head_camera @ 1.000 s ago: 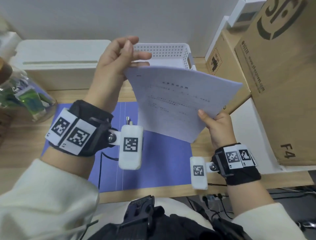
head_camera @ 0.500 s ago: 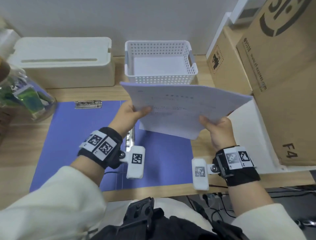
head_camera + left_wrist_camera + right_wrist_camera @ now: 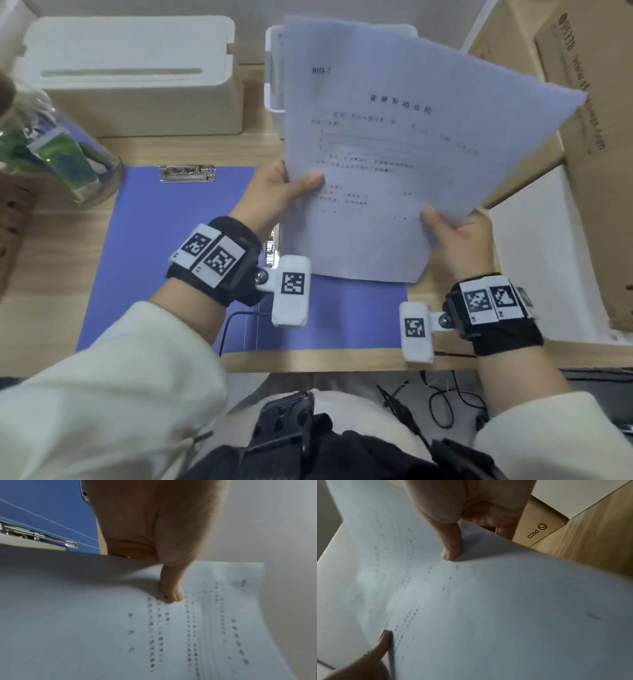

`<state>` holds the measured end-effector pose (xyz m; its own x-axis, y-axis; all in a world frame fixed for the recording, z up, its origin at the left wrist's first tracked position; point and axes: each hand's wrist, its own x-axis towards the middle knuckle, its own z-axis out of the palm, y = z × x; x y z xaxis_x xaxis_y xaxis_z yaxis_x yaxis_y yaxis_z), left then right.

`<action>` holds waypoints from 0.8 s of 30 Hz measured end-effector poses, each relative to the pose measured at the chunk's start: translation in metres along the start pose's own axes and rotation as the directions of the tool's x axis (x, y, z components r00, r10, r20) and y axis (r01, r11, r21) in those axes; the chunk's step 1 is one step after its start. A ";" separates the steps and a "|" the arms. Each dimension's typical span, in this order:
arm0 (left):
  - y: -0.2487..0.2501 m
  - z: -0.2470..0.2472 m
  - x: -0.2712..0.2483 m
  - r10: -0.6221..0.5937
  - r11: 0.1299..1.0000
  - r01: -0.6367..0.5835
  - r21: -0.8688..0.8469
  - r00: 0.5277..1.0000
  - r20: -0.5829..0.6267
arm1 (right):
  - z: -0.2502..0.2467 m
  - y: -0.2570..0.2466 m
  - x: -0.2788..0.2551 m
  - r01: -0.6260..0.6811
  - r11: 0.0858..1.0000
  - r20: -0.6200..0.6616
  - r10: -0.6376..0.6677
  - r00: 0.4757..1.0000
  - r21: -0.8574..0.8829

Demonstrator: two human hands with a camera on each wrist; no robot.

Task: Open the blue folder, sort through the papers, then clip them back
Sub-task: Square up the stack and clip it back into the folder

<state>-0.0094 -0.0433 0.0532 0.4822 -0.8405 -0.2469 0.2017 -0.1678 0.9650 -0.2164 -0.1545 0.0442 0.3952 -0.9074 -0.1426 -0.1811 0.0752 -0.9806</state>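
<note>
The blue folder [image 3: 178, 260] lies open flat on the wooden desk, one metal clip [image 3: 187, 173] at its far edge and another [image 3: 273, 253] at the spine, partly hidden by the sheets. A stack of printed papers [image 3: 404, 147] is held up over the folder's right half, tilted toward me. My left hand [image 3: 274, 195] pinches its left edge, thumb [image 3: 171, 593] on the top sheet. My right hand [image 3: 455, 236] pinches the lower right edge, thumb [image 3: 452, 547] on top and fingers underneath. The blue folder [image 3: 44, 507] also shows in the left wrist view.
A white slotted box [image 3: 130, 78] stands at the back left, a white basket [image 3: 274, 85] behind the papers. A glass jar [image 3: 51, 150] sits at the left. Cardboard boxes [image 3: 596, 137] crowd the right side, with a white surface [image 3: 534, 253] beside them. Cables hang below the desk edge.
The left hand came down from the sheet's top corner to the stack's left edge. The papers then tipped up from nearly flat to facing me, now covering the basket.
</note>
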 end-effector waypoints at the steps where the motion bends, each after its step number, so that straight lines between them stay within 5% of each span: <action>1: -0.003 -0.002 0.002 -0.020 0.999 0.020 0.029 1.000 -0.003 | -0.001 0.005 0.004 -0.022 1.000 -0.015 0.022 1.000 -0.004; 8: -0.051 -0.047 0.005 -0.132 0.950 0.218 0.224 0.929 -0.345 | 0.009 0.059 0.008 -0.354 0.911 0.059 0.373 0.926 -0.210; 13: -0.066 -0.060 0.008 -0.282 0.922 0.341 0.183 0.915 -0.287 | 0.020 0.067 0.007 -0.440 0.845 0.087 0.484 0.871 -0.304; 24: -0.065 -0.065 0.006 -0.316 0.940 0.338 0.044 0.913 -0.259 | 0.032 0.062 0.010 -0.446 0.819 0.093 0.508 0.856 -0.361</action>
<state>0.0361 -0.0034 -0.0165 0.5975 -0.5803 -0.5535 0.3149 -0.4650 0.8274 -0.1951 -0.1456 -0.0223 0.3306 -0.7004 -0.6326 -0.6498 0.3172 -0.6907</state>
